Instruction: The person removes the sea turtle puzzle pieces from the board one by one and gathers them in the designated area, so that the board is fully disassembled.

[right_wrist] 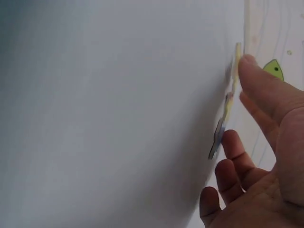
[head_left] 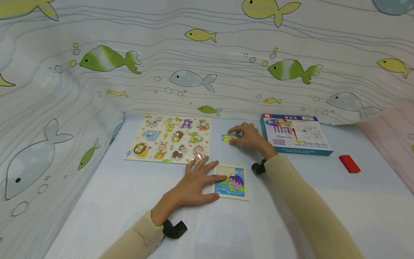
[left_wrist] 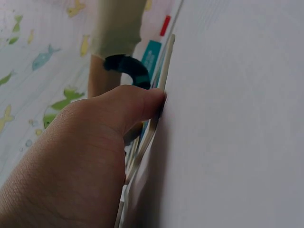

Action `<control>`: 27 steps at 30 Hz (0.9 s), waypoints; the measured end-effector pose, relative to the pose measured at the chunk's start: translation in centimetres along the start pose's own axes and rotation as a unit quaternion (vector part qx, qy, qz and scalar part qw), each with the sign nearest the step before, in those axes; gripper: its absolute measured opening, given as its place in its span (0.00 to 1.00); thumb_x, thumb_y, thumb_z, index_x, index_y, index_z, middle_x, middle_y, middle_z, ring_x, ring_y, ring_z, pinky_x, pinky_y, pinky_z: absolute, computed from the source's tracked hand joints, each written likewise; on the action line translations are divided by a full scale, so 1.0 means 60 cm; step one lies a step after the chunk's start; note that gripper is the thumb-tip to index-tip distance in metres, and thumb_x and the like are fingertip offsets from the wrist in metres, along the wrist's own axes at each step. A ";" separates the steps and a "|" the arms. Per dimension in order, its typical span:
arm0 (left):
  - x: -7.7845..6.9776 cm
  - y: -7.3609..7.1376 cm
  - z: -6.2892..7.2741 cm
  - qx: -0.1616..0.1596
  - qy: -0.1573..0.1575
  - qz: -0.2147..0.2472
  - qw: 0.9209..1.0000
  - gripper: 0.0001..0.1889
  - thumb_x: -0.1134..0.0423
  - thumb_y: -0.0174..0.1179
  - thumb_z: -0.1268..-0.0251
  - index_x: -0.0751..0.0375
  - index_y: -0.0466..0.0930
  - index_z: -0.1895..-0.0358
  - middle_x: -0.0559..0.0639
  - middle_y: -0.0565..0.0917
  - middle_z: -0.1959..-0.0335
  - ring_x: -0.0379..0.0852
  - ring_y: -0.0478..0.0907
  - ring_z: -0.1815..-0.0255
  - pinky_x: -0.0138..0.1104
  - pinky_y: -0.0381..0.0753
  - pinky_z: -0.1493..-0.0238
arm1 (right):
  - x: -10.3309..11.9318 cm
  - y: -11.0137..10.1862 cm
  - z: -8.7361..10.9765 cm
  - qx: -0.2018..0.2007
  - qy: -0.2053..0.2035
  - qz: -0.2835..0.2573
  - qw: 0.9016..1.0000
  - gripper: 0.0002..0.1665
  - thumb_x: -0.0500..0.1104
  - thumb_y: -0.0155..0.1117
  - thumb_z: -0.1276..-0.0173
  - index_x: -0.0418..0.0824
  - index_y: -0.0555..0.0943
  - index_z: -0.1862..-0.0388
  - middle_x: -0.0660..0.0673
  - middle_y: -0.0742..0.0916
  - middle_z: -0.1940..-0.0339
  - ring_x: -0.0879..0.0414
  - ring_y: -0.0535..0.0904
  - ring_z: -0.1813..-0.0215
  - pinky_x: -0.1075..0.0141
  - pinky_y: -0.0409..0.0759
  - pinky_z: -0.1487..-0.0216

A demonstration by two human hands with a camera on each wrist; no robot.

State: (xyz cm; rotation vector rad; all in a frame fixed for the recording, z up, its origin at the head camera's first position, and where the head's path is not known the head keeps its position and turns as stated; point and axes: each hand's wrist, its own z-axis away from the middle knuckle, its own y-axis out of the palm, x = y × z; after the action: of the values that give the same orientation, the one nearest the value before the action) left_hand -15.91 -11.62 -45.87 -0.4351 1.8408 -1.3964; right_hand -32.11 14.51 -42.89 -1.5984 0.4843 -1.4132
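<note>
My left hand (head_left: 197, 183) lies spread over the left side of a small framed jigsaw puzzle (head_left: 239, 196). Its index finger touches the picture, a purple and green figure on blue, while the thumb presses at the frame's near left edge. In the left wrist view, the thumb (left_wrist: 142, 102) rests right at that edge. Farther back, my right hand (head_left: 247, 136) reaches over blue and yellow puzzle pieces (head_left: 225, 137). The right wrist view shows those pieces (right_wrist: 218, 137) edge-on close to the table, with thumb and fingertips right at them. The puzzle's upper left shows bare wooden backing.
A board of animal pieces (head_left: 168, 140) lies at the back left, its near right corner beside my left fingers. Right of my right hand is a printed box (head_left: 295, 136), with a red block (head_left: 349, 163) beyond. A fish-patterned cloth (head_left: 194, 57) hangs behind.
</note>
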 end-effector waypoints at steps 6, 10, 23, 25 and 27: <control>-0.001 0.003 -0.002 -0.001 0.004 -0.008 1.000 0.30 0.33 0.55 0.34 0.26 0.70 0.28 0.48 0.58 0.17 0.60 0.43 0.14 0.67 0.42 0.25 | 0.008 -0.001 -0.026 0.024 0.011 0.035 0.999 0.24 0.54 0.73 0.35 0.52 0.85 0.40 0.37 0.81 0.40 0.41 0.69 0.38 0.39 0.64 0.33; 0.001 0.001 0.000 0.000 0.002 -0.011 1.000 0.30 0.33 0.55 0.34 0.25 0.70 0.28 0.48 0.59 0.18 0.60 0.43 0.14 0.67 0.42 0.25 | 0.014 0.002 -0.041 0.019 0.027 0.022 0.999 0.23 0.54 0.72 0.34 0.52 0.85 0.42 0.37 0.81 0.40 0.40 0.68 0.37 0.37 0.62 0.30; -0.004 -0.003 0.000 -0.005 0.008 -0.001 1.000 0.30 0.34 0.55 0.34 0.28 0.71 0.28 0.50 0.59 0.18 0.62 0.43 0.15 0.68 0.42 0.26 | 0.006 -0.014 -0.043 0.019 0.030 -0.013 0.999 0.27 0.54 0.69 0.32 0.47 0.81 0.36 0.36 0.80 0.36 0.41 0.72 0.35 0.42 0.70 0.32; -0.003 -0.003 0.001 -0.005 0.008 -0.002 1.000 0.30 0.34 0.55 0.34 0.28 0.71 0.28 0.50 0.59 0.18 0.61 0.43 0.15 0.68 0.42 0.26 | 0.001 -0.021 -0.035 0.029 0.012 -0.012 0.999 0.27 0.51 0.70 0.32 0.44 0.81 0.37 0.36 0.81 0.38 0.42 0.74 0.38 0.45 0.74 0.35; -0.002 -0.002 0.002 -0.003 0.004 -0.005 1.000 0.30 0.34 0.55 0.34 0.27 0.70 0.28 0.49 0.59 0.18 0.61 0.43 0.15 0.67 0.42 0.26 | -0.002 -0.030 -0.027 0.041 -0.009 -0.001 0.999 0.27 0.49 0.72 0.34 0.40 0.81 0.38 0.36 0.82 0.40 0.42 0.75 0.41 0.47 0.75 0.36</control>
State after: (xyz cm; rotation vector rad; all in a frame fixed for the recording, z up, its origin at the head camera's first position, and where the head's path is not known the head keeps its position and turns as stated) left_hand -15.77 -11.66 -45.71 -0.4441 1.8513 -1.4018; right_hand -34.10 14.88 -41.61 -1.5451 0.4089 -1.4015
